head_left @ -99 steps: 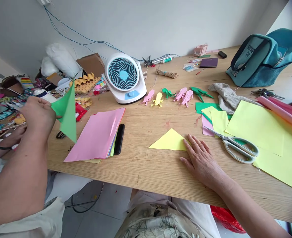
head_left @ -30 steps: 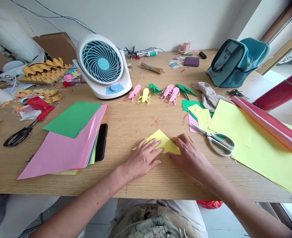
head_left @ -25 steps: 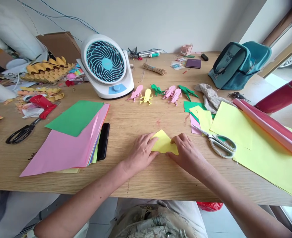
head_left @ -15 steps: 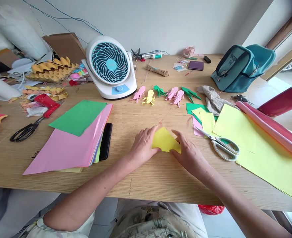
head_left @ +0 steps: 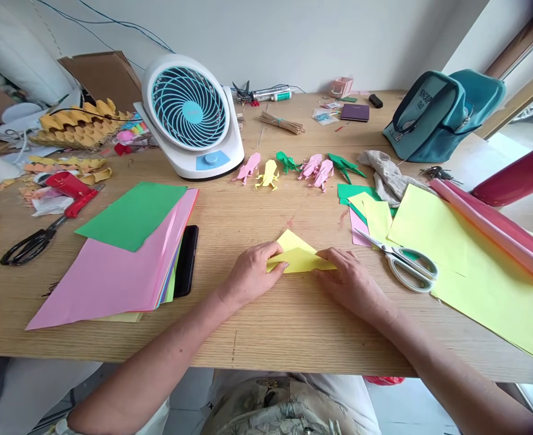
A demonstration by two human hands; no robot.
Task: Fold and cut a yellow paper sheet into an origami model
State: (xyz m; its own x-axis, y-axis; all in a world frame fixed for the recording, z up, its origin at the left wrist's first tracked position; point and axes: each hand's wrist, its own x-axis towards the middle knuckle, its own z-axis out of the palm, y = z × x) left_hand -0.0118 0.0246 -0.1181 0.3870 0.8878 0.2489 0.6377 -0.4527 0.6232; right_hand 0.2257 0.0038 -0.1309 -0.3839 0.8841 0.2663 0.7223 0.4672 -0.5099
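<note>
A small sheet of yellow paper (head_left: 299, 258) is between my two hands, just above the wooden table (head_left: 266, 329). Part of it is folded over, with a pointed corner sticking up behind the front flap. My left hand (head_left: 254, 270) pinches its left end between thumb and fingers. At the right end, my right hand (head_left: 350, 279) grips the paper the same way; some of its fingertips are hidden. Beyond the hands stand several folded paper frogs, among them a yellow frog (head_left: 267, 174), a pink frog (head_left: 248, 167) and a green frog (head_left: 287, 162).
Scissors (head_left: 405, 263) lie right of my hand, partly over yellow sheets (head_left: 479, 272). To the left are a stack of coloured paper (head_left: 112, 272), a black phone (head_left: 185, 260) and black-handled scissors (head_left: 28, 246). A fan (head_left: 191, 115) and a teal bag (head_left: 443, 118) stand farther back.
The yellow paper, flatter before, now shows a front flap with a corner rising behind it. My fingers have closed in on its two ends. The view has shifted slightly.
</note>
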